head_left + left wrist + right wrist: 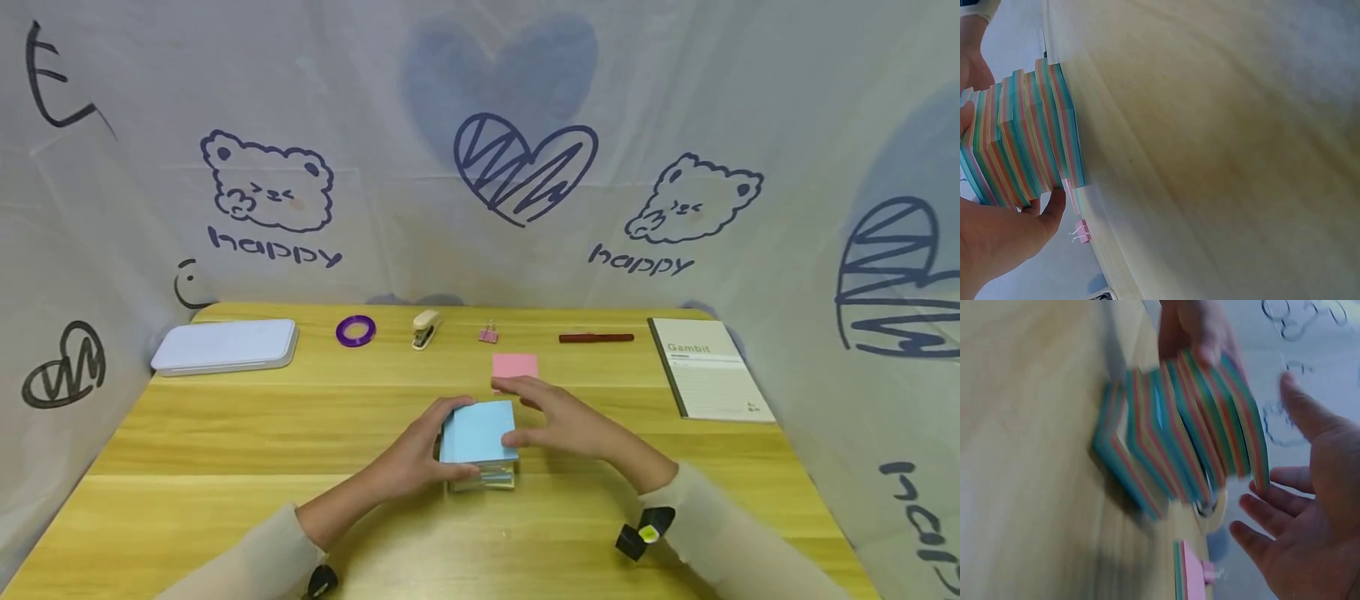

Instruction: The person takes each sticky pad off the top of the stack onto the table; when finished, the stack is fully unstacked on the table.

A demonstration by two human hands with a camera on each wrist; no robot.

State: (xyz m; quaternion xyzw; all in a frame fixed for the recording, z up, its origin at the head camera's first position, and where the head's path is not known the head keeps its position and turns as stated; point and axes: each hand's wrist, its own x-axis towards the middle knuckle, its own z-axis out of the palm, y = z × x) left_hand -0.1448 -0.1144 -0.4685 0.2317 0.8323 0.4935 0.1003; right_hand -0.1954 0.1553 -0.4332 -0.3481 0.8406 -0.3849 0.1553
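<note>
A tall stack of sticky note pads [477, 429] stands on the wooden table, a light blue sheet on top and uneven striped layers down its sides [1179, 431]. My left hand [414, 454] grips it from the left, thumb on the near side and fingers at the far side. On the right, my right hand [566, 421] is spread, its thumb tip overlapping the blue top's right edge. Its fingers [1266, 515] reach past the top pad's corner in the right wrist view. Just beyond lies a pink sticky note pad [514, 365], partly covered by the right fingers.
Along the back of the table lie a white case [225, 347], purple tape roll [356, 331], stapler [425, 330], pink binder clip [488, 335] and dark red pen [596, 338]. A notebook [708, 371] is at the right. White cloth walls [390, 208] enclose the table.
</note>
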